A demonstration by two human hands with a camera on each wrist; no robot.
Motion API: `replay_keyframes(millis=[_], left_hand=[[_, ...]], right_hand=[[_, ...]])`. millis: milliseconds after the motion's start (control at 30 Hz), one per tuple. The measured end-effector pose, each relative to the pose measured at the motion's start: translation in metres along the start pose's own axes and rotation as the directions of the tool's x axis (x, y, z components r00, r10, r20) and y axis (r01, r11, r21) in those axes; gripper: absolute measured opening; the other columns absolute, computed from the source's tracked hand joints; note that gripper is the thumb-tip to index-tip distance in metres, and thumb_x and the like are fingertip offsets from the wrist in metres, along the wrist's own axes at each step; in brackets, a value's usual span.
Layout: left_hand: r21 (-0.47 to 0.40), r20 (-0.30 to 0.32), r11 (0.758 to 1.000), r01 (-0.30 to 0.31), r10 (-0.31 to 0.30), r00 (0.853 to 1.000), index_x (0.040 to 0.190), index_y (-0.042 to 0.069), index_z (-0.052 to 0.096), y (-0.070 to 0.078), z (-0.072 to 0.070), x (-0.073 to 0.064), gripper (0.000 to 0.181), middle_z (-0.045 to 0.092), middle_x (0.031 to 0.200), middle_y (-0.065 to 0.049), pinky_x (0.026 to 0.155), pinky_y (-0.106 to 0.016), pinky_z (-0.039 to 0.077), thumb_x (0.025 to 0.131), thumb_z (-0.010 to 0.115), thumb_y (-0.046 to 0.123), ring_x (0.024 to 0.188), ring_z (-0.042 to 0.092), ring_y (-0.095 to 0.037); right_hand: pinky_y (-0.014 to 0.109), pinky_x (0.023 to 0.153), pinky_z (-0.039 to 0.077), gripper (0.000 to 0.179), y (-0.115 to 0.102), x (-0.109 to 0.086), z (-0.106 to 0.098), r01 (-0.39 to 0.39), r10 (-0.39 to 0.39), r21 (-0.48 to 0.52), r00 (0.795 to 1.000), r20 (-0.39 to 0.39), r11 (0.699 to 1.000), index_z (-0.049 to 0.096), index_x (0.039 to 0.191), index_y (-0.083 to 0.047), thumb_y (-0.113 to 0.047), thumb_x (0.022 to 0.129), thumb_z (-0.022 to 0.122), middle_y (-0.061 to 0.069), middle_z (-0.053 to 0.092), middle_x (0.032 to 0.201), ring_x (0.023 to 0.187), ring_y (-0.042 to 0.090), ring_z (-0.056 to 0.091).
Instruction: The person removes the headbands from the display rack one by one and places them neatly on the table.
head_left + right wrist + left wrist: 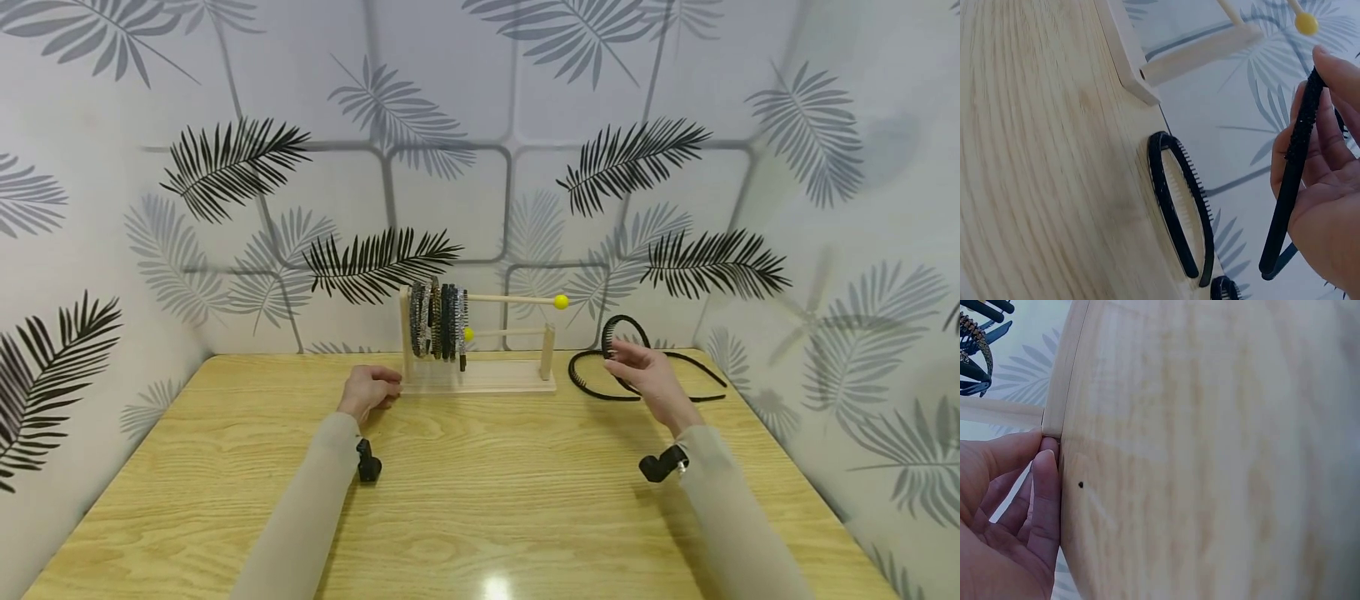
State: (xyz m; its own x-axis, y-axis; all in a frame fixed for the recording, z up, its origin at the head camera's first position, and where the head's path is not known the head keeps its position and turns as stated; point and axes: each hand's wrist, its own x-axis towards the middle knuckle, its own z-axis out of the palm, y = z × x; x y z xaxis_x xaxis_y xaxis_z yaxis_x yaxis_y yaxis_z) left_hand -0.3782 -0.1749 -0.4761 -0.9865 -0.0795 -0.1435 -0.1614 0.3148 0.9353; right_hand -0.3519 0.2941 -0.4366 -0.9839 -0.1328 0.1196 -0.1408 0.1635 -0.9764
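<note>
A wooden rack (495, 385) stands at the back of the table, with two horizontal rods tipped by yellow balls. Several dark and glittery headbands (437, 321) hang at the left of its upper rod. My left hand (366, 388) pinches the left end of the rack's base, fingertips at its corner in the left wrist view. My right hand (654, 382) holds a black headband (1294, 150) with a beaded top, raised right of the rack. In the right wrist view, thumb and fingers pinch that band. Below it lies another black toothed headband (1163, 194).
Black headbands (606, 397) lie at the table's back right, partly behind my right hand. The wooden table (480, 483) meets a leaf-patterned wall covering (450, 200) at the back. The lower rod's yellow ball (468, 334) is beside the hanging headbands.
</note>
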Motion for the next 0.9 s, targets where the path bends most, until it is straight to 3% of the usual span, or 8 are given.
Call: replay_keyframes(millis=[433, 700, 900], left_hand=[[-0.001, -0.001, 1.000, 0.005, -0.005, 1.000, 0.118, -0.003, 0.068, -0.001, 0.001, -0.002, 0.025, 0.072, 0.102, -0.019, 0.060, -0.026, 0.057, 0.094, 0.064, 0.002, 0.071, 0.065, -0.015], [0.008, 0.009, 1.000, 0.009, -0.009, 1.000, 0.118, -0.003, 0.068, -0.001, 0.000, 0.001, 0.025, 0.072, 0.101, -0.019, 0.058, -0.025, 0.056, 0.093, 0.064, 0.003, 0.071, 0.066, -0.015], [0.008, 0.004, 1.000, 0.012, -0.012, 1.000, 0.117, -0.001, 0.069, 0.000, 0.000, 0.001, 0.025, 0.072, 0.102, -0.019, 0.059, -0.024, 0.056, 0.093, 0.065, 0.003, 0.071, 0.066, -0.015]], right_hand=[[0.015, 0.084, 0.052, 0.067, 0.012, -0.020, -0.033, -0.035, 0.042, -0.136, 0.998, 0.052, 0.990, 0.040, 0.148, 0.002, -0.025, 0.093, 0.069, -0.012, 0.058, 0.105, 0.097, 0.001, 0.058], [0.019, 0.084, 0.053, 0.065, 0.014, -0.035, -0.052, -0.032, 0.073, -0.298, 0.989, 0.129, 0.954, 0.045, 0.145, 0.002, -0.026, 0.092, 0.070, -0.001, 0.065, 0.109, 0.096, 0.000, 0.062], [0.021, 0.082, 0.055, 0.060, 0.015, -0.043, -0.065, -0.025, 0.081, -0.287, 0.979, 0.185, 0.957, 0.047, 0.141, 0.007, -0.019, 0.092, 0.070, -0.004, 0.065, 0.110, 0.095, 0.002, 0.061]])
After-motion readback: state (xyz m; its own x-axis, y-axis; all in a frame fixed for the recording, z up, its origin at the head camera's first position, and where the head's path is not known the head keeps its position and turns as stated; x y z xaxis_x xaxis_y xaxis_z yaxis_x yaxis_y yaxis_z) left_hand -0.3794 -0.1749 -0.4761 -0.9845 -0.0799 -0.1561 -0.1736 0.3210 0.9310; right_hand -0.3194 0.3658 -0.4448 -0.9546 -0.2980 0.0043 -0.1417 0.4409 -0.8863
